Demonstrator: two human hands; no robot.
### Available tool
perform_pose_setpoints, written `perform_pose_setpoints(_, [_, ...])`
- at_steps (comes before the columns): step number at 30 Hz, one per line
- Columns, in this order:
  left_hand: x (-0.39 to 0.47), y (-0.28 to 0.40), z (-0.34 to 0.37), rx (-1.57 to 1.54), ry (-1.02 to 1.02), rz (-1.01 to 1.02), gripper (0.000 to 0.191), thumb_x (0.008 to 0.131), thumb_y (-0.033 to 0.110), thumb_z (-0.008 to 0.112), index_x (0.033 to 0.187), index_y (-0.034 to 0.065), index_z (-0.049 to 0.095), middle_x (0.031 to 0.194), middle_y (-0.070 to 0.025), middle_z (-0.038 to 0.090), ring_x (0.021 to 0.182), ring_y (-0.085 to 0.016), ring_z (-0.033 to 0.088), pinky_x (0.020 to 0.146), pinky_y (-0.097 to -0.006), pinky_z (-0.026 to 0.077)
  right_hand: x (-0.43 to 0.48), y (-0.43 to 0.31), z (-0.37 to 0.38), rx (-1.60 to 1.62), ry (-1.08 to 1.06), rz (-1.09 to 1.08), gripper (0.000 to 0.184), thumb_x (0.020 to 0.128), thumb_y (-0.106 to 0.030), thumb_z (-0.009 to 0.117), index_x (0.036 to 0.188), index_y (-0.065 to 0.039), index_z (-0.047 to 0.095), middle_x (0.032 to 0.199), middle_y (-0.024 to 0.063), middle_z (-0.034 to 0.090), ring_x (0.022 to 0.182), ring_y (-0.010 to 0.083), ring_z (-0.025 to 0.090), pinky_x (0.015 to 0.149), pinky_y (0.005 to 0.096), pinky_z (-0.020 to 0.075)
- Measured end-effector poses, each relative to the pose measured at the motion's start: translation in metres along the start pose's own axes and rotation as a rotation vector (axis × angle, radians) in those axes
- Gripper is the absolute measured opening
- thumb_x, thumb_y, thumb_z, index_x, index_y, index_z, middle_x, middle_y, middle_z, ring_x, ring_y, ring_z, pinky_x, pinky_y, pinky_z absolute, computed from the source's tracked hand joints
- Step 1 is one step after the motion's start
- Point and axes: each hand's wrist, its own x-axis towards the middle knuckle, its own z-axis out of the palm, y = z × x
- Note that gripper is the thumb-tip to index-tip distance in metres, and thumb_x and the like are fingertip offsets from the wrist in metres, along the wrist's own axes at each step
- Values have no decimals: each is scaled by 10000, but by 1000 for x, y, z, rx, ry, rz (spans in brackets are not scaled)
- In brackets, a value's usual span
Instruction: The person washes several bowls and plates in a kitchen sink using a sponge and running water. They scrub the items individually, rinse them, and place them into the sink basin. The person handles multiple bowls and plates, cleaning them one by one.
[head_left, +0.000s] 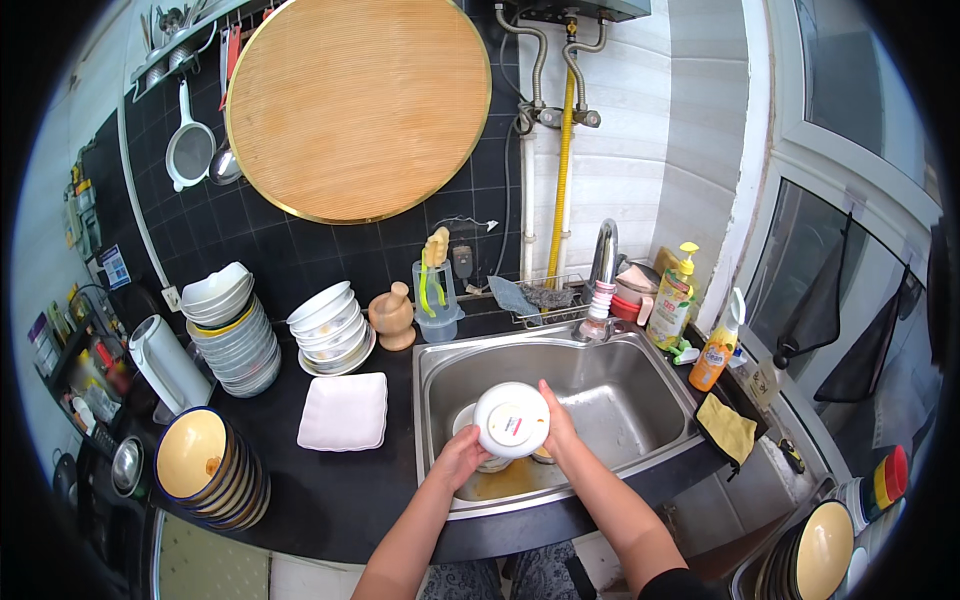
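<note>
Both hands hold a small white bowl over the sink, its underside turned up toward me. A printed mark and a small orange spot show on that base. My left hand grips the bowl's lower left rim, and my right hand has hold of its right side. Below lies the stainless steel sink, with brownish liquid on its floor at the front left. Another white dish sits in the basin, partly hidden by the held bowl.
Left of the sink stand a square white plate, stacked white bowls, a taller dish stack and yellow bowls. A chrome faucet rises behind the basin. A soap pump bottle, spray bottle and yellow cloth line the right.
</note>
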Motion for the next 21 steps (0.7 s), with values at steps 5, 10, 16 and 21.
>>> perform_pose_setpoints(5, [-5,6,14,-81,-99,21,450,813,112,566,1214,26,379,1171,-86,486,1081,-200,478,932,-352,375,12,3,-20,137,-63,56,379,813,-296,578,999,31,530,914,136,597,810,227,597,719,350,502])
perform_pose_setpoints(10, [3,11,46,-140,31,192,458,820,85,550,1231,18,357,1193,-101,474,1099,-210,469,951,-340,365,10,11,-9,63,130,-258,406,832,-352,544,1030,1,523,911,95,596,857,206,572,759,323,466])
perform_pose_setpoints(16, [25,10,57,-268,211,327,367,849,112,519,1184,23,399,1168,-101,492,1089,-196,474,955,-337,369,-24,27,5,-336,251,-541,266,816,-250,586,956,-34,520,851,27,513,752,97,451,689,236,379])
perform_pose_setpoints(21, [31,14,56,-272,236,326,340,860,109,500,1177,36,399,1136,-89,504,1056,-199,492,916,-351,400,-44,52,14,-856,112,-1040,255,750,-159,618,966,-59,525,942,74,489,885,214,456,776,318,356])
